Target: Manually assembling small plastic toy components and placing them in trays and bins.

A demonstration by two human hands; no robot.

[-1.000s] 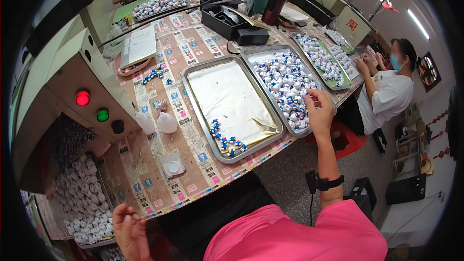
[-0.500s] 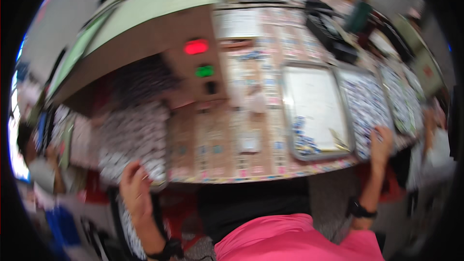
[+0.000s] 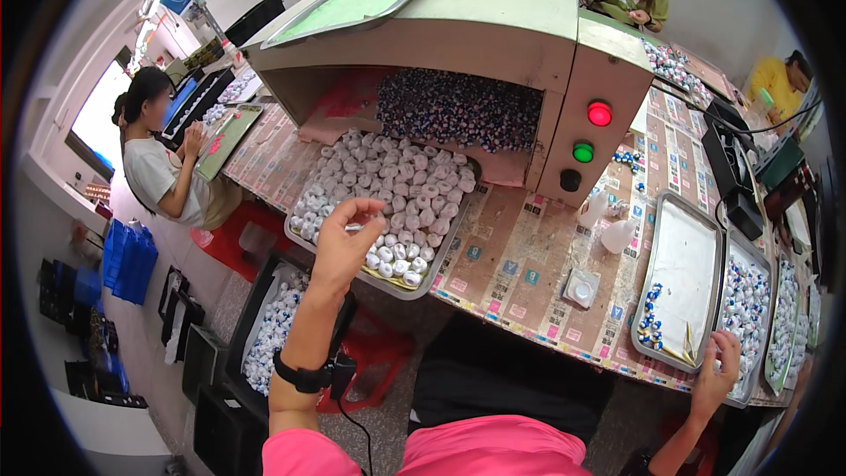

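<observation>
My left hand (image 3: 345, 245) hovers over the near part of a metal tray (image 3: 408, 292) packed with white rounded pieces (image 3: 388, 183). Its thumb and fingers are pinched around a small pale piece (image 3: 353, 227) whose kind I cannot make out. At the right, my right hand (image 3: 718, 376) is curled near the front corner of a shallow metal tray (image 3: 687, 242). What its fingers hold, if anything, is hidden. Blue and gold pieces (image 3: 650, 317) and gold pointed slivers (image 3: 688, 344) lie in that tray. Beside it, another tray holds blue-and-white pieces (image 3: 743, 308).
A box-shaped machine (image 3: 493, 13) with red and green lights stands over a mass of dark small pieces (image 3: 458, 110). White squeeze bottles (image 3: 619, 235) and a small square dish (image 3: 581, 287) sit on the table. Below left is a black crate (image 3: 249, 317). Co-workers sit left and far right.
The view has turned leftward and sharpened. My left hand now reaches higher over the tray of white pieces. My right hand remains by the trays at the right.
</observation>
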